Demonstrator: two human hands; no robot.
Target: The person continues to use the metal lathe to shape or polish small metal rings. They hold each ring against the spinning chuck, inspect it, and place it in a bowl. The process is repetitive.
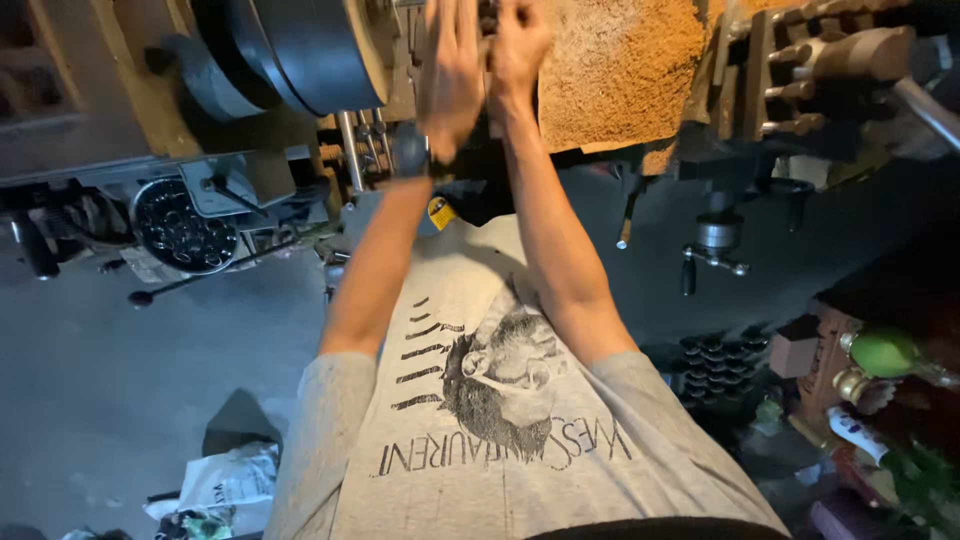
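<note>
Both my arms reach forward over my grey printed shirt to a wood-turning machine [330, 120]. My left hand [450, 65], with a dark band on its wrist, lies flat with the fingers stretched out and together, against the machine next to a large dark round disc [290, 50]. Right beside it, my right hand [520, 45] is curled around a small dark machine part [489, 18] at the top edge of the view. Most of that part is hidden by the fingers. The two hands almost touch.
A thick heap of sawdust [620, 60] covers the machine bed to the right of the hands. A sawdust-coated metal tool block [820, 60] stands far right. Below hang lever handles [712, 255]. A round bowl of small dark parts [185, 225] is at left. Bags [235, 485] lie on the grey floor. A green bottle [885, 352] is at right.
</note>
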